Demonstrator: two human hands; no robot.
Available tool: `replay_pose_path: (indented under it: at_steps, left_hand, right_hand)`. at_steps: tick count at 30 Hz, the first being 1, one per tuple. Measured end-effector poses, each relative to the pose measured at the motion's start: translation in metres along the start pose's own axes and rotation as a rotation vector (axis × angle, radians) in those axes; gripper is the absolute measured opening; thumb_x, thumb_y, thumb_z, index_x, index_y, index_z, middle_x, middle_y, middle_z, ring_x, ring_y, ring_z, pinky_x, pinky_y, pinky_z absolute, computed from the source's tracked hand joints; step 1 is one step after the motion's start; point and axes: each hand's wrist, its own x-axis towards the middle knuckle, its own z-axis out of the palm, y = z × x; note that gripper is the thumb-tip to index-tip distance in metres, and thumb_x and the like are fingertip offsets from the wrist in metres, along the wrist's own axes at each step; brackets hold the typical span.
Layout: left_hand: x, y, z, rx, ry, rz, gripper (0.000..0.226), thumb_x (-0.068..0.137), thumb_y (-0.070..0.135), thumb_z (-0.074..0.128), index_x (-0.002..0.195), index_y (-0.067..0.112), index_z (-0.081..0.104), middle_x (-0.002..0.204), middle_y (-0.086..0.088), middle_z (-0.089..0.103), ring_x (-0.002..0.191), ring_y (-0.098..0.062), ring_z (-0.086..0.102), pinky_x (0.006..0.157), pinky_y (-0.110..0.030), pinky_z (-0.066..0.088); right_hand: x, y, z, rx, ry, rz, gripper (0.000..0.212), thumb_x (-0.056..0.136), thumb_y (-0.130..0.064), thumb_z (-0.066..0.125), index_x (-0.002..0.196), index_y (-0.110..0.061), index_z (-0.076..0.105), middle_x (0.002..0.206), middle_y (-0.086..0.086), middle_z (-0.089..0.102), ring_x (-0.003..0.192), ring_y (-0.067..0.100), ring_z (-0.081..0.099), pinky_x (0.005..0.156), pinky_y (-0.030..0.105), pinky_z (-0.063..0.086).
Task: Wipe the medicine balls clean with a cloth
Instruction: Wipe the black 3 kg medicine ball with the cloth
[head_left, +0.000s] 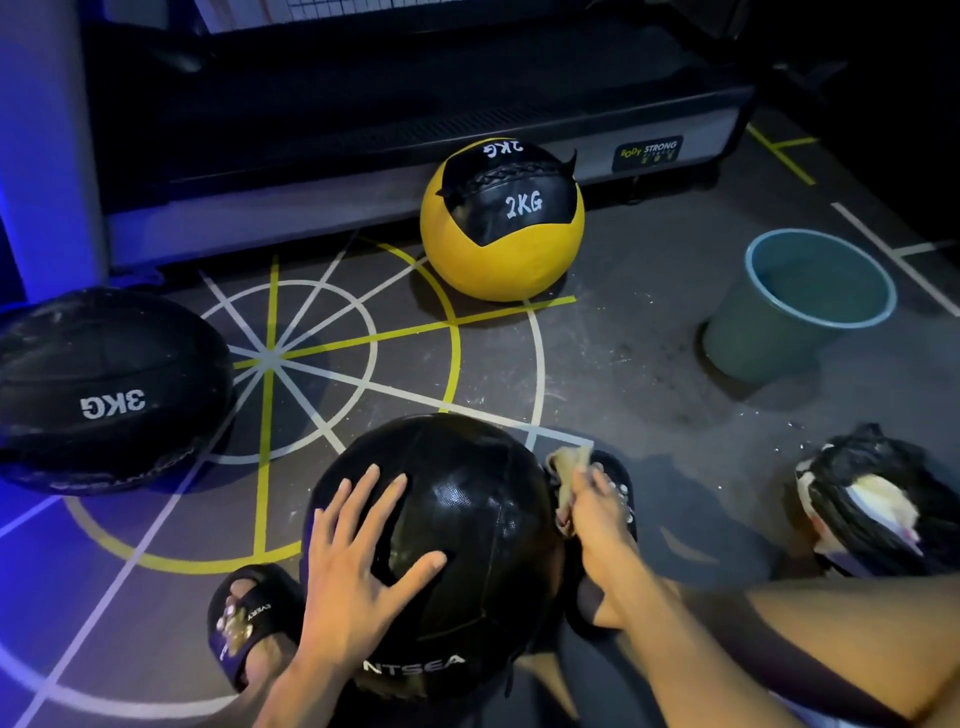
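Observation:
A black medicine ball (467, 499) sits on the floor between my feet. My left hand (358, 566) lies flat on its top, fingers spread. My right hand (597, 514) grips a pale cloth (569, 470) pressed against the ball's right side. A second black ball marked 3KG (109, 384) rests at the left. A yellow and black ball marked 2KG (501, 218) stands further back in the middle.
A teal bucket (769, 332) stands at the right on the marked gym floor. A black bag with white contents (872, 499) lies at the near right. A treadmill base (415, 130) runs along the back. My sandalled foot (244, 618) is by the ball.

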Motion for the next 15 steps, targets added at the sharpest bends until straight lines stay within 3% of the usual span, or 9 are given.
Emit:
replay_pose_path:
  at_steps: [2,3,5,7,10,13,15]
  left_hand:
    - [0.000,0.002,0.003,-0.003,0.002,-0.002,0.086,0.080,0.085,0.054,0.154,0.046,0.037,0.168,0.022,0.018,0.158,-0.012,0.006,0.126,-0.054,0.008]
    - [0.000,0.003,0.005,-0.005,0.002,0.000,0.086,0.080,0.085,0.054,0.154,0.046,0.037,0.168,0.021,0.018,0.158,-0.013,0.006,0.126,-0.055,0.009]
    - [-0.003,0.007,0.009,0.006,0.010,0.013,0.085,0.081,0.084,0.054,0.154,0.045,0.037,0.168,0.020,0.020,0.158,-0.015,0.008,0.125,-0.057,0.010]
    - [-0.006,0.009,0.013,0.018,0.024,0.022,0.084,0.081,0.083,0.054,0.154,0.045,0.038,0.168,0.019,0.021,0.158,-0.016,0.009,0.124,-0.059,0.011]
    - [-0.007,0.007,0.015,0.035,0.044,0.024,0.083,0.081,0.083,0.054,0.154,0.045,0.038,0.168,0.018,0.021,0.158,-0.018,0.011,0.124,-0.060,0.013]
    - [-0.005,0.002,0.016,0.044,0.053,0.038,0.084,0.081,0.080,0.057,0.154,0.042,0.039,0.168,0.016,0.023,0.158,-0.019,0.013,0.123,-0.060,0.016]
    - [-0.008,0.000,0.015,0.042,0.053,0.039,0.085,0.080,0.078,0.059,0.154,0.041,0.041,0.168,0.015,0.023,0.158,-0.018,0.014,0.123,-0.060,0.016]
  right_hand:
    - [-0.010,0.000,0.004,-0.167,-0.093,-0.016,0.032,0.108,-0.040,0.040,0.126,-0.027,0.063,0.102,0.000,0.067,0.092,0.015,0.063,0.084,0.032,0.049]
    - [-0.016,-0.007,0.005,-0.231,-0.128,-0.033,0.037,0.109,-0.042,0.037,0.135,-0.031,0.059,0.121,-0.004,0.063,0.112,0.015,0.057,0.099,0.031,0.041]
    - [-0.024,-0.031,0.015,-0.344,-0.170,-0.063,0.043,0.110,-0.042,0.029,0.144,-0.031,0.053,0.143,-0.005,0.052,0.136,0.018,0.044,0.111,0.032,0.029]
    - [-0.031,-0.054,0.033,-0.447,-0.165,-0.116,0.049,0.111,-0.042,0.023,0.144,-0.022,0.054,0.150,0.004,0.050,0.140,0.025,0.043,0.112,0.033,0.030]
    - [-0.052,-0.071,0.071,-0.651,-0.204,-0.362,0.050,0.112,-0.035,0.021,0.137,-0.011,0.057,0.141,0.012,0.057,0.133,0.027,0.049,0.109,0.031,0.033]
    - [-0.075,-0.063,0.096,-0.814,-0.371,-0.676,0.045,0.111,-0.031,0.026,0.142,-0.012,0.053,0.147,0.007,0.053,0.140,0.020,0.043,0.120,0.033,0.026]
    - [-0.068,-0.055,0.089,-0.861,-0.378,-0.770,0.044,0.110,-0.029,0.030,0.147,-0.016,0.049,0.156,0.000,0.044,0.146,0.012,0.035,0.124,0.026,0.017]
